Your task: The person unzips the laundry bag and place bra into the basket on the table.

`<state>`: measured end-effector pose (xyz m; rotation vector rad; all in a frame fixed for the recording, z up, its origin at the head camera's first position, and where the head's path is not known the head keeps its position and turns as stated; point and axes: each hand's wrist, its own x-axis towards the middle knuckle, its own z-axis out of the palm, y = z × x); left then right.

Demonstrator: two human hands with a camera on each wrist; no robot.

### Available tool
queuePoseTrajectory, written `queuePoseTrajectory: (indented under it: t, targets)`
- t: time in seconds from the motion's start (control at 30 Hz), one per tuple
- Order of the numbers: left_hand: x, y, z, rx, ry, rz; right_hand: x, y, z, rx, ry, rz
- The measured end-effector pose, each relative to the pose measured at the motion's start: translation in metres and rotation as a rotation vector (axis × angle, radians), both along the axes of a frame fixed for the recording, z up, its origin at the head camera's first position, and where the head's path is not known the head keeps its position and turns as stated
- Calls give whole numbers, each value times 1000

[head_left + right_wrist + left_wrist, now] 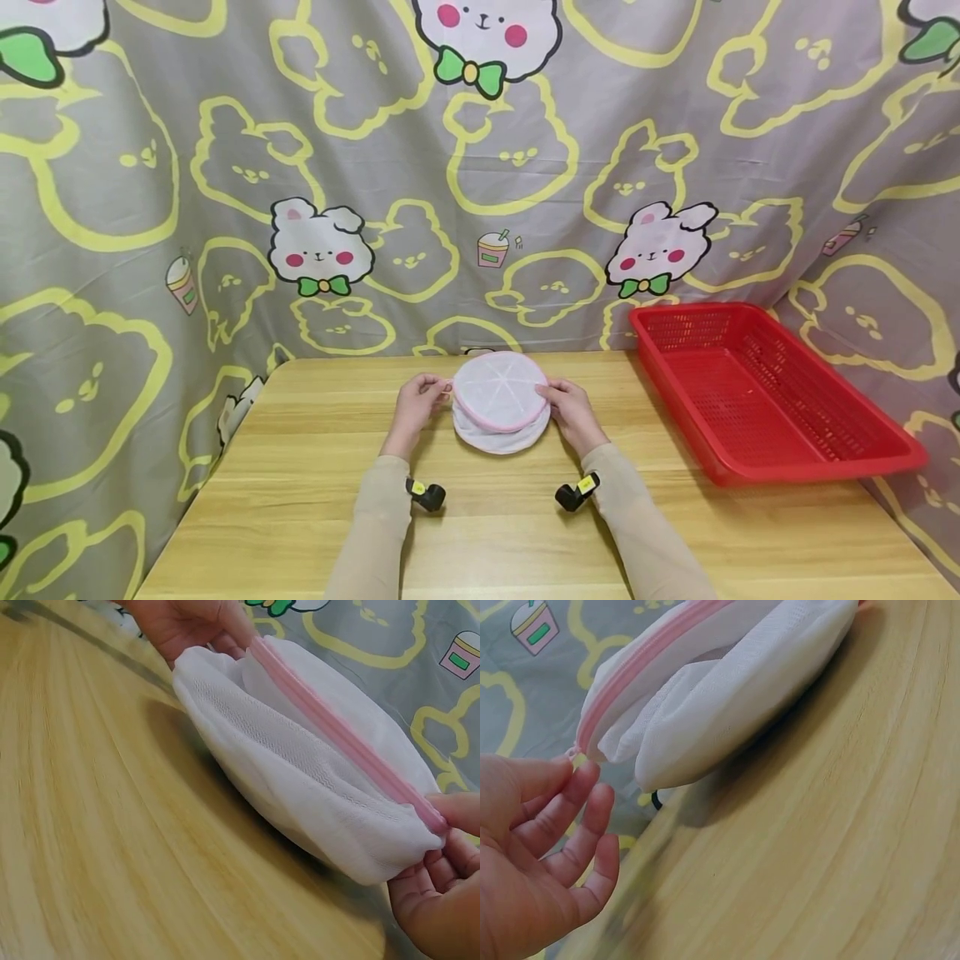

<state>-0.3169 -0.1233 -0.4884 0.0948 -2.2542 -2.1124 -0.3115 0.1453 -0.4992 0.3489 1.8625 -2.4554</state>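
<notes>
A round white mesh laundry bag (501,390) with a pink zipper (634,671) around its side is held above the wooden table, its lower edge near the tabletop. My left hand (416,407) pinches a small tab at the zipper's end between thumb and index finger; the other fingers (577,859) are loosely bent. On the opposite side, my right hand (572,410) pinches the bag's rim at the zipper, thumb on top and fingers beneath, as the right wrist view shows. The zipper looks closed along the part in view. Whether anything lies inside the bag cannot be seen.
A red plastic basket (813,468) with perforated walls stands at the right of the wooden table (300,500). Behind the table hangs a grey curtain (420,183) with cartoon prints. Small black cameras (429,497) are strapped to both wrists.
</notes>
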Motion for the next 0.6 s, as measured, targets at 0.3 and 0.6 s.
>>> queuePoseTrajectory:
  t: [0.3,0.6]
  targets:
    - [1,2,1,-15,18,1,2,-1,-1,-80,4,-71]
    - [4,3,5,-28,56,-47,0,-2,0,-77,2,-114]
